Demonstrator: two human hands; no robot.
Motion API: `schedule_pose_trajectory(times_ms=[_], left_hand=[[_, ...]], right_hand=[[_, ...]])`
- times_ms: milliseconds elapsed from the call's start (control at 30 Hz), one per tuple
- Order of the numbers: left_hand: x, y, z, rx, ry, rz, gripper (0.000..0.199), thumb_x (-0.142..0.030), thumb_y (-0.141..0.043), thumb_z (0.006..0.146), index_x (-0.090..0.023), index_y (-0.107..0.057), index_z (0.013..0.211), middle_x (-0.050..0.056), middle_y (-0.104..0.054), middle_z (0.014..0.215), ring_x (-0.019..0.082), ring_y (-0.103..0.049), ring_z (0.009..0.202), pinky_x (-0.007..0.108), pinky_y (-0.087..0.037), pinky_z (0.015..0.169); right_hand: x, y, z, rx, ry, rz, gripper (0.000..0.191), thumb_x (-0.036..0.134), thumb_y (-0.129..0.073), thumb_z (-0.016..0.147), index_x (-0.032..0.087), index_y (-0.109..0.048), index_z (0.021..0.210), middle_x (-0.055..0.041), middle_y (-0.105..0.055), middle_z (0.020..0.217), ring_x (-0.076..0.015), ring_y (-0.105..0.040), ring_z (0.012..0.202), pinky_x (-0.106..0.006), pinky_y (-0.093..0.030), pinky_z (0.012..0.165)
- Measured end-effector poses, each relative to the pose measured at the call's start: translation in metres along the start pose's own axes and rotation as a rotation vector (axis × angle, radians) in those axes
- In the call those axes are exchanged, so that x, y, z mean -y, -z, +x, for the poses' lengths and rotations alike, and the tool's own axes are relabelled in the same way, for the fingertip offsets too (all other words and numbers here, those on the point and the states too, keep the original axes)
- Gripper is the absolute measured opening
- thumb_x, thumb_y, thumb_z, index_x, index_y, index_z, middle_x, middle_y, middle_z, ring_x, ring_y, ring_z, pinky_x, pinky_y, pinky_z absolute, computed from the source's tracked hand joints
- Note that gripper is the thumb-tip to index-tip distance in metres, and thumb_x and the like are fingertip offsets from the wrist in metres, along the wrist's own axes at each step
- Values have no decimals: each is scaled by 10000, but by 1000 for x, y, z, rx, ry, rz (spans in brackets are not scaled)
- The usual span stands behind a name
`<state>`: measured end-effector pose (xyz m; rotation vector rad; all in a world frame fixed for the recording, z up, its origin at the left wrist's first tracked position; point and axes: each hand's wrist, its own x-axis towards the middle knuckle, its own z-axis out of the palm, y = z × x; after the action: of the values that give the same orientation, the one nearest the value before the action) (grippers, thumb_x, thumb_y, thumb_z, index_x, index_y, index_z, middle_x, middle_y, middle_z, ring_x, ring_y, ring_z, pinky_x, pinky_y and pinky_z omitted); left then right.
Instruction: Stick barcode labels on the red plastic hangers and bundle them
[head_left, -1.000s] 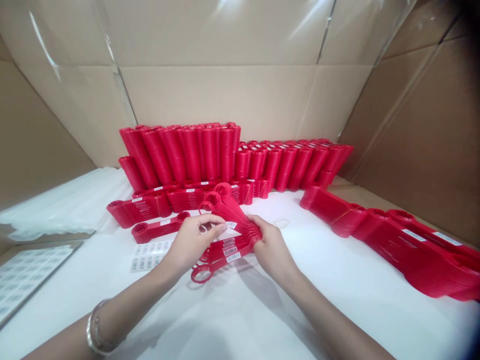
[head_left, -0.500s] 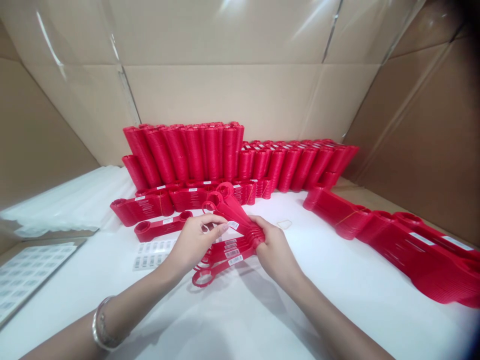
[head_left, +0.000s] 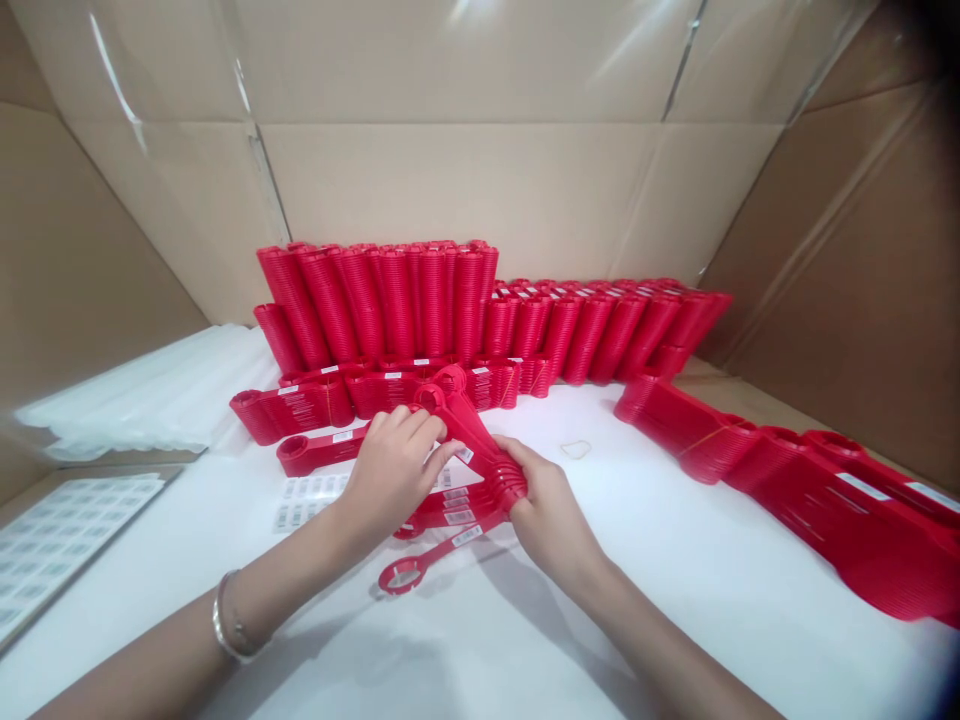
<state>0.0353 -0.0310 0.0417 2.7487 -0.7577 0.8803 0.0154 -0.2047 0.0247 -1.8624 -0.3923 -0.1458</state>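
My right hand (head_left: 559, 515) is closed round the gathered ends of several red plastic ring-ended wrenches (head_left: 508, 485), which fan out to the left. White barcode labels (head_left: 466, 535) show on the handles of the lower ones. At the upper wrenches, my left hand (head_left: 394, 465) has its fingers curled and its thumb against a small white label (head_left: 465, 454) on a handle. The left fingertips are partly hidden. Below the left hand lies a sheet of barcode labels (head_left: 300, 502), partly covered by it. One lowest wrench (head_left: 401, 575) sticks out apart from the others.
Tall stacks of red wrenches (head_left: 390, 305) stand against the cardboard wall (head_left: 450, 190). Banded bundles (head_left: 292, 412) lie before them, more stacks (head_left: 810, 500) at right. Clear plastic bags (head_left: 150, 395) and label sheets (head_left: 67, 530) lie left. A rubber band (head_left: 575, 449) rests on the white table.
My left hand has turned over towards the wrenches, and the label at its thumb now lies against a handle. The lowest wrench has swung slightly further down. The whole view has shifted a little.
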Motion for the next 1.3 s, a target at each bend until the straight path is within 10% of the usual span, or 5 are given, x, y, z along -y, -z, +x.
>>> schedule_pose_trajectory(times_ms=[200, 700, 967, 1200, 1300], left_hand=[[21, 16, 10, -117, 104, -141, 269, -397, -517, 827, -147, -553, 920, 57, -485, 948, 159, -447, 891, 280, -364, 813], [27, 21, 7, 329, 119, -507, 93, -227, -503, 821, -155, -528, 767, -11, -574, 796, 79, -511, 701, 177, -368, 633], [38, 25, 4, 358, -130, -256, 193, -256, -401, 889, -164, -571, 886, 34, -569, 926, 132, -514, 859, 218, -360, 698], [29, 34, 6, 822, -84, -651, 224, -317, -477, 855, -138, -574, 760, -6, -583, 720, 69, -513, 643, 165, -360, 597], [36, 23, 5, 779, 10, -775, 287, -332, -404, 878, -131, -598, 813, 23, -599, 789, 92, -535, 695, 182, -398, 638]], right_hand=[[-4, 5, 2, 64, -8, 89, 574, -4, -358, 639, 183, -568, 1140, -22, -621, 1062, -175, -573, 956, -255, -465, 794], [-12, 22, 14, -157, 28, 0, 477, 39, -392, 655, 139, -589, 1078, -37, -635, 1016, -175, -583, 910, -261, -445, 801], [-9, 23, 13, -15, 92, 21, 407, 67, -426, 736, 134, -580, 1106, -44, -630, 1053, -163, -589, 934, -236, -460, 792], [-6, 24, 13, 33, 106, 43, 424, 16, -422, 708, 139, -601, 1072, -29, -643, 1051, -152, -601, 948, -201, -467, 770], [-3, 24, 12, 76, 123, 54, 423, 8, -428, 711, 141, -603, 1072, -25, -643, 1054, -149, -594, 974, -197, -457, 806]])
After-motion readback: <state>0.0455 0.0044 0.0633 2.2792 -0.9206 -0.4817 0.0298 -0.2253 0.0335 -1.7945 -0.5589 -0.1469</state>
